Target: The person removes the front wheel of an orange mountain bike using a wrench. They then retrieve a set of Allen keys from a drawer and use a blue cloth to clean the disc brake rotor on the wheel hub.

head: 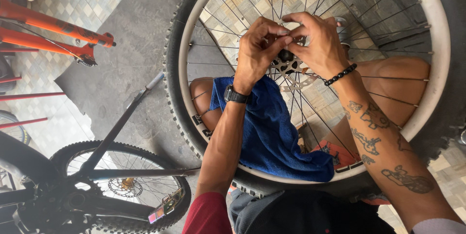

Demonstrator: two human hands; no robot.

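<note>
Two hands show, the left [257,49] and right [315,40], meeting at one hub [286,55] near twelve o'clock. Two wheels: one big wheel [427,30] across the lap, one smaller wheel [131,185] at seven o'clock. Two brake discs: one disc [301,81] under the hands, one rear disc [124,188] on the smaller wheel. One blue cloth [272,132] at centre. One watch [235,95], one bead bracelet [340,75]. One orange frame [53,32] at ten o'clock.
</note>
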